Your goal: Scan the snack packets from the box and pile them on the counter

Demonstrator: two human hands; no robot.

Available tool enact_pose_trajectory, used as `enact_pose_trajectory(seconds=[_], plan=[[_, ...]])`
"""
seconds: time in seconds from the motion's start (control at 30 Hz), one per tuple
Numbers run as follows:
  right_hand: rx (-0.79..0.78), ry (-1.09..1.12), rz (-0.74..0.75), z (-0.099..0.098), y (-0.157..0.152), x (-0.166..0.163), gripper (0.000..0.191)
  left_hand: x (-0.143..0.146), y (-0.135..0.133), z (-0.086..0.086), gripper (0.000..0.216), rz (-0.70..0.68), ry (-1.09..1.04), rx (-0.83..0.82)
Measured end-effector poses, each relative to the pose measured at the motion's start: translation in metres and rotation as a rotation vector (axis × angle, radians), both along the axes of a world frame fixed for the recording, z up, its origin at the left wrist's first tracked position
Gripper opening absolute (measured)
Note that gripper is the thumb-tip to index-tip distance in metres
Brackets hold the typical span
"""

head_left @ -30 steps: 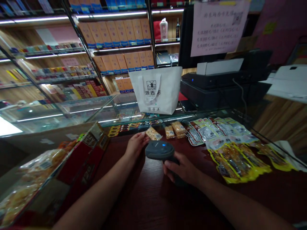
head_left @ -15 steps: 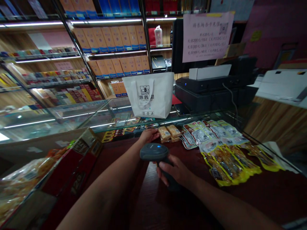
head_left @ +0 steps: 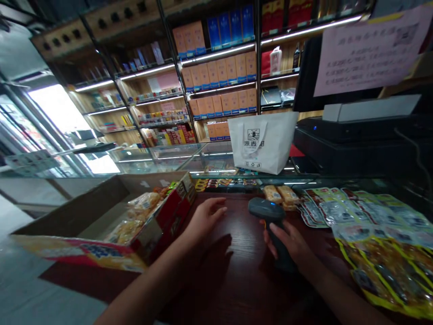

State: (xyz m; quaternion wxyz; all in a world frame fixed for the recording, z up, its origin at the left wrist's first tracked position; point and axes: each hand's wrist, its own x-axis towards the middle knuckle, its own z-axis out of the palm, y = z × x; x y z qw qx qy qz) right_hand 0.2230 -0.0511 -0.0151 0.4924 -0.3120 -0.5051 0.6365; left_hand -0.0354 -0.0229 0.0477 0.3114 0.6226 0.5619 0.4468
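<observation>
My right hand (head_left: 287,241) is wrapped round the handle of a dark grey barcode scanner (head_left: 267,208), its head pointing left with a blue light on top. Over the dark red counter (head_left: 233,280), my left hand (head_left: 207,215) reaches with fingers apart and nothing in them. A cardboard box (head_left: 158,237) to its left holds clear-wrapped snack packs (head_left: 144,203). Just behind the scanner lie two stacks of wrapped golden snack blocks (head_left: 280,196). Right of those are rows of flat silver-backed packets (head_left: 341,210) and yellow-edged vacuum packs (head_left: 389,266).
A white tote bag (head_left: 264,142) stands on the glass display case behind the counter. At the right is a black monitor with a pink paper sign (head_left: 365,54), above black counter equipment (head_left: 352,144). Shelves of boxed goods (head_left: 219,72) line the back wall.
My left hand has drawn back from the wrapped snack blocks toward the cardboard box. The view has swung left, showing more of that box. My right hand still grips the scanner.
</observation>
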Motion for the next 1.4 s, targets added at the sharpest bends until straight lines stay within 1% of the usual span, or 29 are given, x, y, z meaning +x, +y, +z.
enact_pose_trajectory(seconds=[0.03, 0.07, 0.1, 0.13, 0.17, 0.2, 0.23, 0.27, 0.3, 0.33, 0.37, 0.47, 0.53, 0.6, 0.63, 0.67, 0.7, 0.73, 0.77, 0.8, 0.83, 0.87, 0.93, 1.0, 1.07, 1.1, 1.17, 1.27, 1.4], plan=[[0.0, -0.006, -0.006, 0.0, -0.001, 0.0, 0.048, -0.018, -0.01, 0.018, 0.025, 0.012, 0.218, 0.128], [0.002, -0.014, -0.005, -0.001, -0.001, 0.0, 0.049, -0.038, -0.017, 0.038, 0.023, 0.054, 0.414, 0.221], [0.006, -0.02, 0.0, -0.001, -0.001, 0.0, 0.05, -0.059, -0.021, 0.057, 0.025, 0.121, 0.587, 0.254], [0.009, -0.025, 0.005, -0.002, -0.001, 0.0, 0.051, -0.081, -0.021, 0.075, 0.028, 0.237, 0.74, 0.257], [0.014, -0.026, 0.011, -0.003, -0.002, 0.0, 0.051, -0.103, -0.019, 0.091, 0.031, 0.349, 0.892, 0.218], [0.02, -0.021, 0.015, -0.004, -0.002, -0.001, 0.05, -0.124, -0.015, 0.102, 0.031, 0.439, 1.031, 0.14], [0.027, -0.014, 0.016, -0.005, -0.002, -0.001, 0.048, -0.144, -0.011, 0.11, 0.029, 0.49, 1.139, 0.003], [0.032, -0.006, 0.014, -0.006, -0.002, -0.002, 0.047, -0.161, -0.007, 0.113, 0.027, 0.514, 1.206, -0.143], [0.034, 0.001, 0.012, -0.007, -0.002, -0.003, 0.045, -0.174, -0.003, 0.112, 0.025, 0.518, 1.237, -0.255], [0.035, 0.003, 0.013, -0.007, -0.003, -0.003, 0.045, -0.185, -0.001, 0.109, 0.024, 0.512, 1.248, -0.338], [0.035, 0.003, 0.013, -0.007, -0.003, -0.004, 0.045, -0.192, 0.001, 0.103, 0.022, 0.501, 1.245, -0.382], [0.035, 0.001, 0.013, -0.008, -0.002, -0.004, 0.046, -0.202, 0.0, 0.089, 0.02, 0.479, 1.233, -0.392], [0.046, -0.004, 0.011, -0.008, -0.001, -0.004, 0.046, -0.201, -0.001, 0.09, 0.025, 0.508, 1.219, -0.369], [0.051, -0.014, 0.007, -0.009, 0.0, -0.003, 0.046, -0.194, -0.004, 0.1, 0.032, 0.583, 1.136, -0.261], [0.052, -0.017, 0.005, -0.009, 0.001, -0.003, 0.046, -0.186, -0.007, 0.106, 0.035, 0.605, 1.04, -0.175], [0.051, -0.019, 0.006, -0.009, 0.003, -0.002, 0.046, -0.176, -0.009, 0.111, 0.038, 0.589, 0.892, -0.081], [0.052, -0.019, 0.01, -0.009, 0.004, -0.002, 0.046, -0.162, -0.013, 0.115, 0.039, 0.531, 0.694, -0.003], [0.057, -0.018, 0.015, -0.008, 0.005, -0.001, 0.046, -0.146, -0.017, 0.116, 0.039, 0.432, 0.46, 0.047], [0.062, -0.018, 0.018, -0.008, 0.007, 0.0, 0.046, -0.126, -0.021, 0.113, 0.04, 0.305, 0.191, 0.063], [0.067, -0.02, 0.022, -0.007, 0.008, 0.001, 0.046, -0.105, -0.025, 0.106, 0.04, 0.191, -0.065, 0.044], [0.072, -0.023, 0.024, -0.007, 0.009, 0.002, 0.046, -0.084, -0.028, 0.095, 0.04, 0.099, -0.276, 0.024], [0.078, -0.027, 0.025, -0.006, 0.009, 0.003, 0.046, -0.063, -0.03, 0.081, 0.038, 0.024, -0.435, -0.003], [0.085, -0.042, 0.016, -0.004, 0.01, 0.005, 0.045, -0.027, -0.029, 0.047, 0.033, -0.066, -0.661, -0.091], [0.082, -0.065, -0.003, -0.003, 0.01, 0.007, 0.046, -0.002, -0.021, 0.013, 0.028, -0.114, -0.809, -0.198], [0.067, -0.088, -0.025, -0.001, 0.01, 0.007, 0.046, 0.011, -0.009, -0.015, 0.028, -0.142, -0.889, -0.291], [0.061, -0.099, -0.036, -0.001, 0.01, 0.007, 0.047, 0.013, -0.003, -0.026, 0.03, -0.148, -0.904, -0.324], [0.053, -0.127, -0.062, 0.0, 0.01, 0.006, 0.045, 0.014, 0.006, -0.043, 0.038, -0.13, -0.895, -0.361], [0.045, -0.187, -0.102, -0.002, 0.009, 0.004, 0.041, 0.011, 0.011, -0.056, 0.047, -0.084, -0.84, -0.353], [0.016, -0.233, -0.115, -0.004, 0.007, 0.002, 0.038, 0.009, 0.01, -0.06, 0.046, -0.078, -0.808, -0.296]])
